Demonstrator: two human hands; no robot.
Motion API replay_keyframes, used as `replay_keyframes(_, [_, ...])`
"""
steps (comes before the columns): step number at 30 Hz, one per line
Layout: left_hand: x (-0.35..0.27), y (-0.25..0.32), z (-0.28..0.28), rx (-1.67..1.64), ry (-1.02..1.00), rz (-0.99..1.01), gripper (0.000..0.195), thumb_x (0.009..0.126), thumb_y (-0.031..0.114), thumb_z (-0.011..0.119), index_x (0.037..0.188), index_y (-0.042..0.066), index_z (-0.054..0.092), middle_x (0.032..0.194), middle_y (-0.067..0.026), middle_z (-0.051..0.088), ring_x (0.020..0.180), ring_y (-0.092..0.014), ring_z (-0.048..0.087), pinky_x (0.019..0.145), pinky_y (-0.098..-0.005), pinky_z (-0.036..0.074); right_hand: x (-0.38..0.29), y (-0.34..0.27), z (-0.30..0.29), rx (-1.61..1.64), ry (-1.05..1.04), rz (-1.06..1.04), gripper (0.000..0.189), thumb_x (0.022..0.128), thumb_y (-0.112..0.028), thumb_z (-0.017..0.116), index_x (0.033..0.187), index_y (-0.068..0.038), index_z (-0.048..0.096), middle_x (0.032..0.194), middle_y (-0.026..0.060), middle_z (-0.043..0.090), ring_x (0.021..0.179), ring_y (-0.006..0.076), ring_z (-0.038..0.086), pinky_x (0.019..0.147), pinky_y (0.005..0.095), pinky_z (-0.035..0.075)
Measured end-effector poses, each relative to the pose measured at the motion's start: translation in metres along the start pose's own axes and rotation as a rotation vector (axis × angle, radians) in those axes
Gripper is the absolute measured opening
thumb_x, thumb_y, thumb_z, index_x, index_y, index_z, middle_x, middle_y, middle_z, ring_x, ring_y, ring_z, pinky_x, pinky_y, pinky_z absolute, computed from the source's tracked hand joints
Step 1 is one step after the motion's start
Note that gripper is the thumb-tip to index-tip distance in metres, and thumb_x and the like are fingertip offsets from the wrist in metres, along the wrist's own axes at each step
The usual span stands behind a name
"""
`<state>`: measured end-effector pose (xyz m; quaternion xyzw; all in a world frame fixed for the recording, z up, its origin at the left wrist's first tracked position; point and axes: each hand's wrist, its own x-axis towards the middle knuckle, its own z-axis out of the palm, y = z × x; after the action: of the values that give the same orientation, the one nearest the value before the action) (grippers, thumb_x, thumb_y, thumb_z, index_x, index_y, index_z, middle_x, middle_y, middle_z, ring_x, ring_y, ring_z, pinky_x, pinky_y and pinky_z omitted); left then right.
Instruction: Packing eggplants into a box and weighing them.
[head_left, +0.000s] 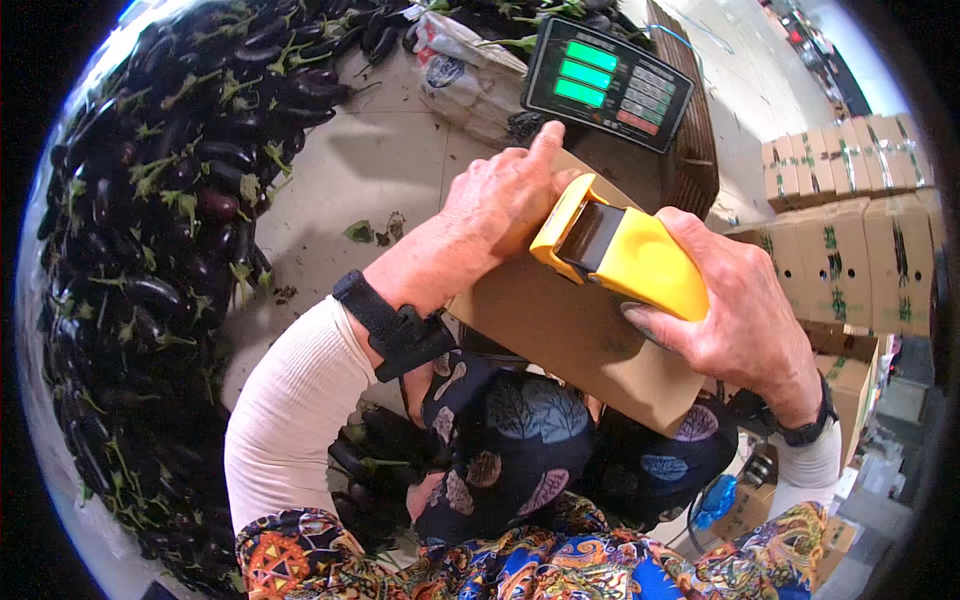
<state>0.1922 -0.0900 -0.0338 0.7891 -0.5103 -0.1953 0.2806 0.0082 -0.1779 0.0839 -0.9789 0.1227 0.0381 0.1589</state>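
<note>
A closed cardboard box (555, 330) lies before me, long side slanting from upper left to lower right, above my knees. My right hand (735, 300) grips a yellow tape dispenser (645, 259) over the top of the box. My left hand (510, 187) rests at the far end of the box, its index finger stretched towards the scale display; whether it grips the box edge cannot be told. The display (607, 86), with green lit screens and a keypad, stands just beyond the box. The tape's contact with the box is hidden by the dispenser.
A large heap of eggplants (150, 300) covers the left side and curves across the back. A white sack (469, 82) lies behind the box, beside a wooden piece (686, 127). Stacked cardboard boxes (847, 255) stand at the right. More eggplants (382, 457) lie beside my legs.
</note>
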Motion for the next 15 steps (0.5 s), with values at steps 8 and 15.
replay_keyframes(8, [-0.003,0.006,0.004,0.049,0.000,-0.120,0.053,0.090,0.038,0.044,0.136,0.016,0.030,0.091,-0.0265,0.062,0.088,-0.046,0.058,0.079,-0.0506,0.046,-0.098,0.045,-0.004,-0.018,0.130,0.057,0.065,0.066,-0.022,0.076,0.119,0.002,0.047,0.097,0.0212,0.060,0.088,0.0370,0.060,0.074,0.0402,0.050])
replay_keyframes(15, [-0.002,0.006,0.009,0.030,0.016,-0.089,0.049,0.091,0.035,0.044,0.136,0.019,0.033,0.083,-0.0299,0.061,0.081,-0.049,0.057,0.073,-0.0523,0.045,-0.163,0.090,0.011,0.061,0.178,0.121,0.065,0.064,-0.021,0.077,0.118,0.000,0.047,0.098,0.0213,0.061,0.090,0.0373,0.060,0.078,0.0398,0.049])
